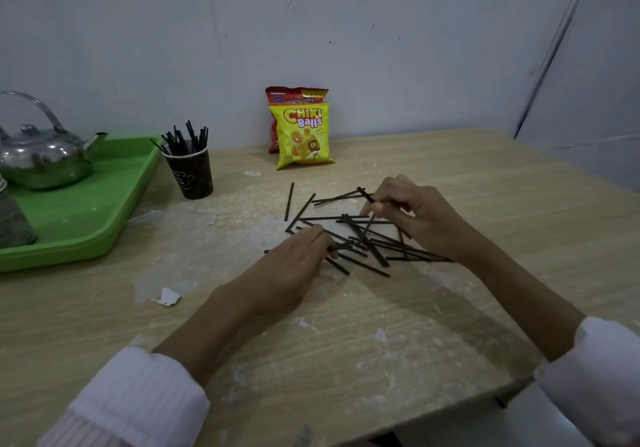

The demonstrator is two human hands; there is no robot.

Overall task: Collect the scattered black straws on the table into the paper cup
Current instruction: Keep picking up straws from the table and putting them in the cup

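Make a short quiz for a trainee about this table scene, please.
1. True or false: the cup already holds some straws.
2. What stands on the tray? A. kettle B. cup C. straws
3. What does the right hand pinch?

Key: 1. True. 2. A. 3. A straw, at the far edge of the pile.
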